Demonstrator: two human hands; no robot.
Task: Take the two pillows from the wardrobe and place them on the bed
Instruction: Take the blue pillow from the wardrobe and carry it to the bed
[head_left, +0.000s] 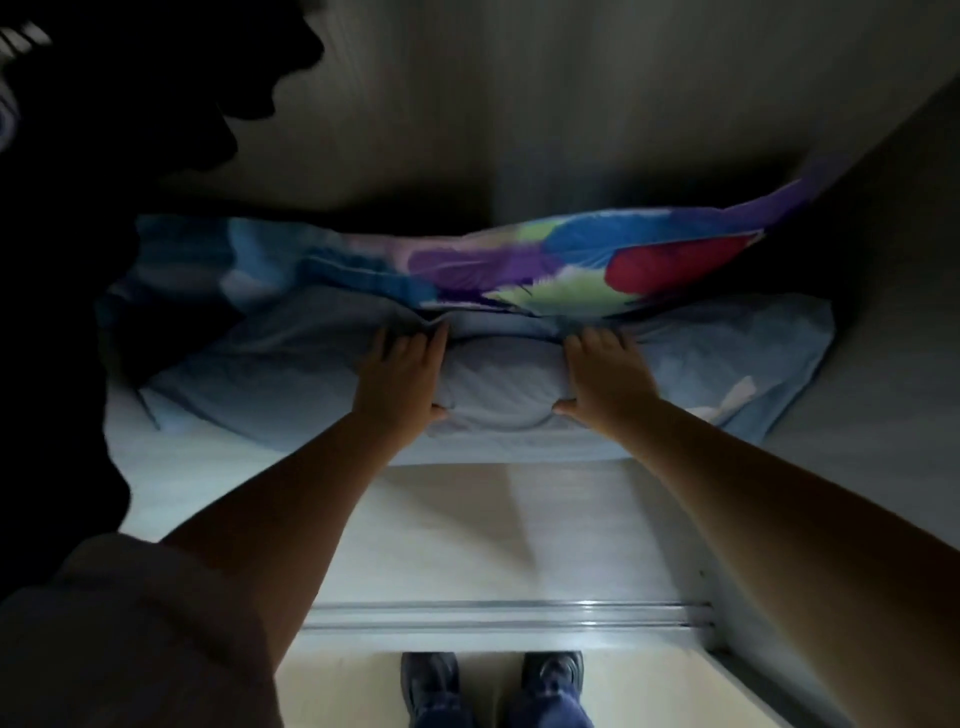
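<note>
1. Pillows: a pale blue, soft fabric pillow (498, 395) lies on the white wardrobe shelf (171, 467), and a second pillow in a multicoloured feather-print cover (519, 260) rests on top of it and reaches back into the dark compartment; neither is off the shelf yet, and the bed is not in view.
2. The left hand (402, 376) grips the front bulge of the blue pillow, fingers over the top and thumb tucked beneath, clamped on the fabric.
3. The right hand (605, 376) mirrors it on the other side of the same bulge, fingers spread over the top, thumb under, also closed on the pillow.
4. To do this step well, I judge the hands should squeeze deep into the stuffing, not only the cover, and draw both pillows forward evenly so the patterned one rides along instead of sliding off.
5. The right end sits against the wardrobe side wall (883, 312); it may drag there.
6. No brand, label or writing is readable.
</note>
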